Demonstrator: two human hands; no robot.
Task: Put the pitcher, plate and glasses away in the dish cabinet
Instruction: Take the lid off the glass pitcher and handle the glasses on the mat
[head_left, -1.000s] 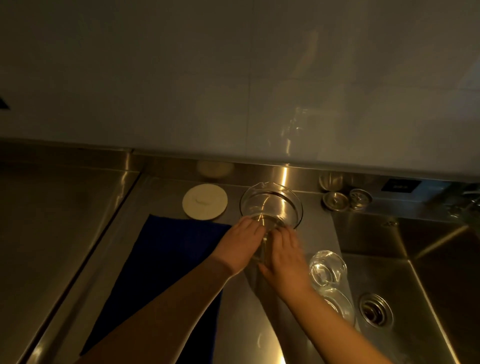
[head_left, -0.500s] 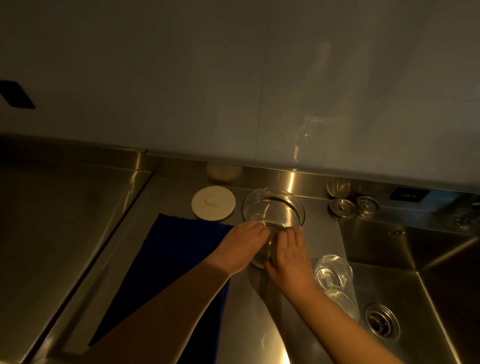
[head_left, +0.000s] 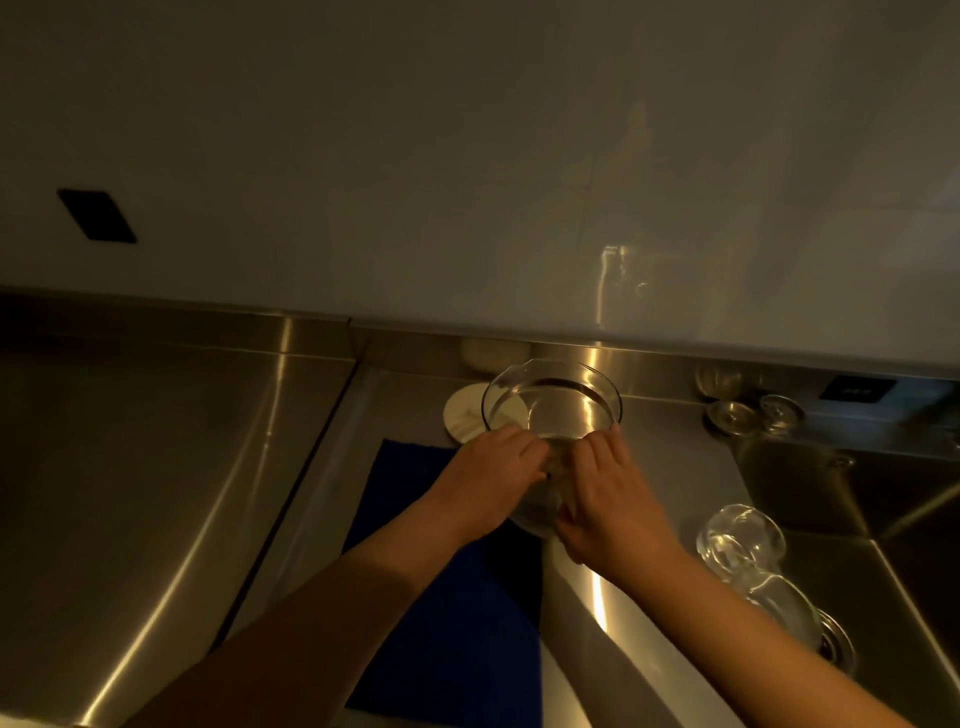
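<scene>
Holding one glass pitcher (head_left: 551, 410) with both my left hand (head_left: 488, 483) and right hand (head_left: 608, 499); two glasses (head_left: 740, 540) are lying beside one sink (head_left: 857, 519).

pitcher (head_left: 551, 410): we see its rim and upper wall; both hands cover its lower body.
left hand (head_left: 488, 480): our fingertips are hidden behind the glass.
right hand (head_left: 610, 493): thumb out of sight.
glasses (head_left: 740, 540): blurred, their count unclear to us.
white disc (head_left: 465, 415): partly behind the pitcher.
</scene>
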